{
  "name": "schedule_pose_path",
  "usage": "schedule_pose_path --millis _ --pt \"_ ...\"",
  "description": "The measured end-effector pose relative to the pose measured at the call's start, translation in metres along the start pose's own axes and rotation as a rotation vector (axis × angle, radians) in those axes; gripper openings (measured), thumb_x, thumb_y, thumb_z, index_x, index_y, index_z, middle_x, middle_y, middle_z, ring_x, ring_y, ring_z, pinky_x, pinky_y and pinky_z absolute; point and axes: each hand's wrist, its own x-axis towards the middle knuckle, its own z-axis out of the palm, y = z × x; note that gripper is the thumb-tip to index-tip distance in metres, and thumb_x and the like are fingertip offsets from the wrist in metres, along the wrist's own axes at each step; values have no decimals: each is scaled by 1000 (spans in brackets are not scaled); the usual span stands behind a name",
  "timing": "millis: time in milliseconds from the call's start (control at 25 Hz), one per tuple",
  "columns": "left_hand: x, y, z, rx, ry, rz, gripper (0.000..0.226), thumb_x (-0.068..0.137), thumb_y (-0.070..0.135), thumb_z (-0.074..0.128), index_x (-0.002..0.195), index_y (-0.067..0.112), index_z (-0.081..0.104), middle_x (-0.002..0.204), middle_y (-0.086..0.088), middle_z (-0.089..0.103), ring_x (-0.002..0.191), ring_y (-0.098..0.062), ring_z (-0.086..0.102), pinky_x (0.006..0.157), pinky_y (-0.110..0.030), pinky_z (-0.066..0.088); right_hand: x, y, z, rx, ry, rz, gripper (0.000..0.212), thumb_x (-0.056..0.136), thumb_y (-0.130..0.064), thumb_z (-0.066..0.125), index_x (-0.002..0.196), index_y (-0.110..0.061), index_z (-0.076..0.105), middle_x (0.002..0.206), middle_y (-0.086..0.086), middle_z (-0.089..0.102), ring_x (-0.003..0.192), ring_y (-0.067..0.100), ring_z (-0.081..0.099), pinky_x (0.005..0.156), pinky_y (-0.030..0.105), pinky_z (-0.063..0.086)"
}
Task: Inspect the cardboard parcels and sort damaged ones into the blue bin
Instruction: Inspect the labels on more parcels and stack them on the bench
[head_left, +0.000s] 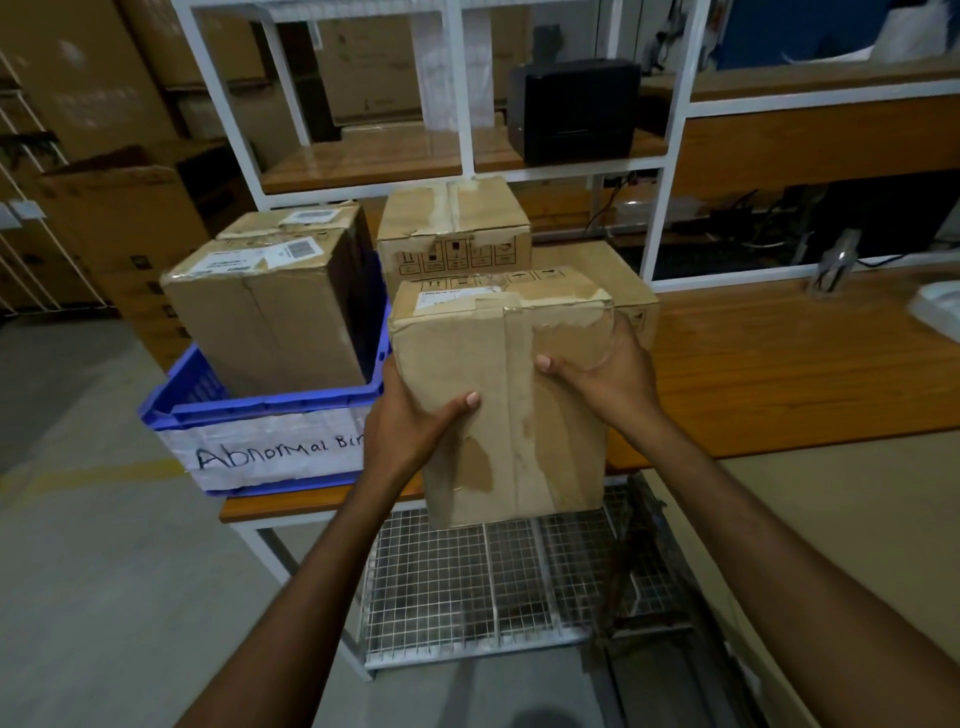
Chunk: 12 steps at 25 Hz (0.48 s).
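I hold a cardboard parcel in front of me above the table's front edge. Its tape is peeling and its paper skin is torn in patches. My left hand grips its left side, thumb across the front face. My right hand grips its right side near the top, thumb on the front. To the left stands the blue bin, labelled "Abnormal Bin", with two labelled parcels in it. Behind the held parcel stands another parcel on top of a lower one.
The wooden table stretches to the right, with a white object at its far right edge. A white shelf frame rises behind, holding a black printer. A wire mesh rack sits under the table. Large cartons stand at left.
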Motion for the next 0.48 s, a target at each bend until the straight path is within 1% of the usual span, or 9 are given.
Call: schedule_pose_path --millis 40,80,160,200,240,320,360,440,480 --pt "-5 -4 3 -11 13 -10 110 68 74 82 156 32 31 150 0 57 135 -29 56 103 -44 49 0 2 2 5 16 -9 96 71 -45 93 148 -24 39 141 -5 55 121 11 51 91 30 46" --pt "-6 -7 4 -14 22 -13 111 67 75 79 156 32 30 150 0 56 135 -29 56 104 -46 50 0 6 2 19 2 -3 97 71 -45 93 149 -25 37 139 -7 54 119 9 50 89 29 45" --pt "-7 -8 5 2 -22 -11 114 70 70 84 158 32 23 152 -3 54 135 -30 56 105 -49 50 -2 15 0 38 -80 41 108 69 -46 94 153 -30 27 138 -11 49 118 9 48 92 34 48" --pt "-7 -9 5 6 -58 -22 114 73 64 87 159 30 20 153 -5 54 135 -31 55 105 -48 49 -6 20 2 26 -103 61 111 68 -47 94 153 -31 24 139 -9 50 119 11 50 94 39 50" --pt "-8 -10 6 12 -81 -39 112 76 57 89 159 26 21 153 -7 54 135 -33 55 104 -46 48 -12 26 5 0 -97 73 110 68 -50 93 152 -31 25 140 -6 52 121 15 53 96 42 51" --pt "-12 -8 8 21 -58 -58 101 77 54 88 154 21 30 149 -8 58 133 -34 58 101 -43 49 -19 27 7 -25 -40 74 103 68 -53 92 149 -27 34 137 -3 57 122 20 57 96 43 53" --pt "-13 -7 6 9 -17 -60 96 77 55 88 150 22 36 145 -7 61 130 -32 60 101 -44 51 -18 24 6 -5 -19 65 99 69 -51 92 147 -25 37 133 -5 57 120 20 57 94 42 52" --pt "-12 -2 -2 -47 61 -76 89 74 58 89 141 24 43 138 -4 66 123 -29 65 98 -45 54 -15 17 -1 51 -36 42 98 69 -40 95 147 -24 39 129 -10 53 118 14 54 92 37 50" --pt "-12 -1 -6 -66 71 -86 89 72 58 91 139 24 43 137 -3 66 121 -27 65 98 -44 55 -14 17 -4 60 -66 26 99 69 -35 96 148 -23 38 130 -11 52 119 12 53 94 37 49"
